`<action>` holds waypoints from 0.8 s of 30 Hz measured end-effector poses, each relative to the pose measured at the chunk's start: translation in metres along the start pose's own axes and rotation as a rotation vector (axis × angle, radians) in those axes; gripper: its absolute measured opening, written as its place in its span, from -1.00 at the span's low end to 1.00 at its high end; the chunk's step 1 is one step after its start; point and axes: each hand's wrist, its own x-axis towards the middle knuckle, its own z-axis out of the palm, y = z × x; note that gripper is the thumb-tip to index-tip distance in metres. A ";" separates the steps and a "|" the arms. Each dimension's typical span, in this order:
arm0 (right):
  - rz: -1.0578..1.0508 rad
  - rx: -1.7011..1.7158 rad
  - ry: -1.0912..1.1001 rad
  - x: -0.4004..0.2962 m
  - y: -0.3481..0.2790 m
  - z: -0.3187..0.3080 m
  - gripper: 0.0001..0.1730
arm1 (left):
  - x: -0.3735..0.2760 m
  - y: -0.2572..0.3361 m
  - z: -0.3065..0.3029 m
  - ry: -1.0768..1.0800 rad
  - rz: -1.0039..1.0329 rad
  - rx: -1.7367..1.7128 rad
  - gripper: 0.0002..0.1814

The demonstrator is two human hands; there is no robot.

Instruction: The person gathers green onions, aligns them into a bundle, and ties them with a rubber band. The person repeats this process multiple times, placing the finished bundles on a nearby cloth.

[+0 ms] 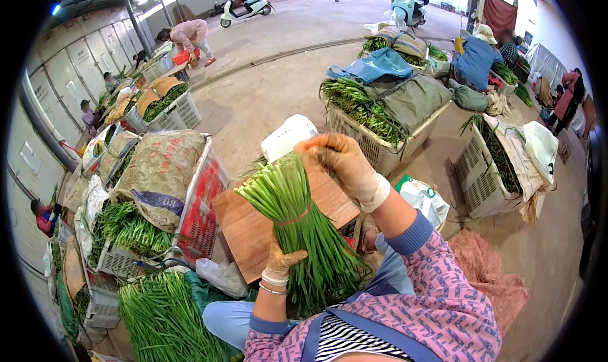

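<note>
My left hand, in a soiled thin glove, is wrapped around the lower middle of a thick bundle of long green stalks, perhaps garlic chives. The bundle stands tilted over a wooden board, its pale cut ends up and its leafy ends fanned toward my lap. A red band circles it above my left hand. My right hand, gloved too, is raised just right of the cut ends with fingertips and thumb together; whether something thin is between them I cannot tell.
Loose green stalks lie at my lower left. Plastic crates of greens stand on the left, ahead and on the right. A white bag is beyond the board; a red mesh sack lies on the floor. Several people are farther off.
</note>
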 end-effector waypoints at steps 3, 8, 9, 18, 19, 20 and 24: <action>-0.062 -0.444 -0.057 -0.005 0.000 0.008 -0.57 | -0.003 -0.006 -0.008 -0.002 -0.043 0.030 0.00; -0.252 -0.891 -0.130 -0.002 0.001 0.009 -0.45 | 0.000 0.002 0.006 0.033 0.029 0.071 0.00; -0.291 -0.891 -0.141 -0.001 0.002 0.010 -0.46 | 0.000 0.002 0.006 0.035 0.039 0.064 -0.02; -0.129 -0.856 -0.111 -0.001 0.000 0.016 -0.77 | 0.001 0.000 0.003 0.073 0.114 0.157 -0.06; -0.081 -0.855 -0.171 0.002 -0.003 0.015 -0.79 | 0.000 -0.003 -0.002 0.080 0.119 0.178 -0.06; -0.033 -0.854 -0.232 0.005 -0.006 0.013 -0.82 | -0.001 -0.004 -0.005 0.087 0.124 0.199 -0.05; -0.226 -1.028 -0.337 0.009 -0.003 -0.002 -0.85 | -0.001 -0.001 -0.007 0.070 0.089 0.222 -0.05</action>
